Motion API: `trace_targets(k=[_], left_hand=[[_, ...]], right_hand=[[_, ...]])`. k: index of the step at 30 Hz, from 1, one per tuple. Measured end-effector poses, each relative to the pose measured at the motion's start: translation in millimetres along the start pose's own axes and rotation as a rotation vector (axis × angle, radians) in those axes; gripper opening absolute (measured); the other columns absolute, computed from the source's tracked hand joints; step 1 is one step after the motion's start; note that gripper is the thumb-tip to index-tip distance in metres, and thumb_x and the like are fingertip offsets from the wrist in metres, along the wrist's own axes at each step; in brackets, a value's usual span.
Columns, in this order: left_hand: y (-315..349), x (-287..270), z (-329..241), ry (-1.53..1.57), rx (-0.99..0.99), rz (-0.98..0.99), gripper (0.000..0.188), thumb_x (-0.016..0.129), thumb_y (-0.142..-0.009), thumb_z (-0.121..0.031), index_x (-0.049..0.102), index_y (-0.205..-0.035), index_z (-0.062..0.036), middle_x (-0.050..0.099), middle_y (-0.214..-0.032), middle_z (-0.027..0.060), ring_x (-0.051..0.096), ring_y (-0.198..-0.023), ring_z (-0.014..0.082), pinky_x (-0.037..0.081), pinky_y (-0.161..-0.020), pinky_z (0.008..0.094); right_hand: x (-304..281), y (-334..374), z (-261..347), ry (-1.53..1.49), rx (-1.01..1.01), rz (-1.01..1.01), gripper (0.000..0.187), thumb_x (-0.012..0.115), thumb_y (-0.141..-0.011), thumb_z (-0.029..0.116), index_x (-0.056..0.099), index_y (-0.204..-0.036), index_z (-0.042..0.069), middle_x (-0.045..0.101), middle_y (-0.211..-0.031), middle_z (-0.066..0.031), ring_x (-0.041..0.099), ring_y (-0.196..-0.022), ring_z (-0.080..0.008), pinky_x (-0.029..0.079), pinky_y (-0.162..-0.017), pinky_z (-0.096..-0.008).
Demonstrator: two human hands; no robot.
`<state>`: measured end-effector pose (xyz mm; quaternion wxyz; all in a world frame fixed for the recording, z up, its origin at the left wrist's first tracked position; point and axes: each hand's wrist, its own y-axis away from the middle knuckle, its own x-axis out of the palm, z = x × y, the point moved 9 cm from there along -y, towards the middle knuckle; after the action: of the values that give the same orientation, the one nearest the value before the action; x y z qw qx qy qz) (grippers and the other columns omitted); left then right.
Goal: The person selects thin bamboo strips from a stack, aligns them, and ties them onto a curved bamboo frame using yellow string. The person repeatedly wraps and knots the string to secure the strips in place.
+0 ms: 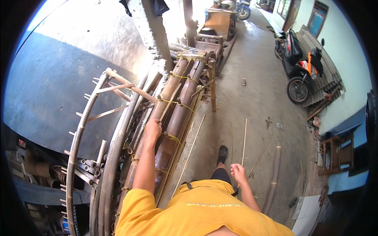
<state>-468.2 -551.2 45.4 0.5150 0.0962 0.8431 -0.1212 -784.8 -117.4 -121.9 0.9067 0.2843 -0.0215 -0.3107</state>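
My left hand (152, 128) is closed around the lower end of a thin bamboo stick (170, 103). The stick slants up and away over long, dark bamboo poles (183, 105), which are bound with yellow cord (185, 77). My right hand (238, 173) is in front of my body with its fingers curled. A pale, thin bamboo strip (244, 139) runs along the line of sight to that hand. Whether the fingers grip the strip or it lies on the floor behind them, I cannot tell.
A curved bamboo frame with pegs (80, 129) stands at the left, near cut bamboo tubes (89, 167). Another strip (190, 151) lies beside the poles. A bamboo pole (274, 173) rests on the floor at right. Farther off, a motorbike (301, 70) is parked by the wall.
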Motion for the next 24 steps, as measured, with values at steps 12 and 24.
trace_targets(k=[12,24], left_hand=[[-150.2,37.6,-80.0,0.356,-0.100,-0.199,0.020,0.067,-0.091,-0.013,0.071,-0.108,-0.0038,0.072,-0.098,0.0183,0.071,-0.089,0.0319,0.054,-0.080,0.0374],[-224.9,104.3,-73.0,0.156,-0.336,0.007,0.031,0.066,-0.091,-0.023,0.070,-0.116,-0.0052,0.073,-0.107,0.0194,0.069,-0.104,0.0336,0.050,-0.092,0.0422]], right_hand=[[84.1,-320.2,240.3,0.444,-0.443,0.552,0.025,0.059,-0.099,0.027,0.065,-0.104,0.003,0.067,-0.081,-0.0075,0.063,-0.075,-0.0155,0.052,-0.071,-0.0341],[248.5,-351.6,359.0,-0.153,0.318,1.018,0.030,0.058,-0.101,0.037,0.067,-0.105,0.009,0.066,-0.088,-0.0013,0.062,-0.079,-0.0151,0.051,-0.075,-0.0322]])
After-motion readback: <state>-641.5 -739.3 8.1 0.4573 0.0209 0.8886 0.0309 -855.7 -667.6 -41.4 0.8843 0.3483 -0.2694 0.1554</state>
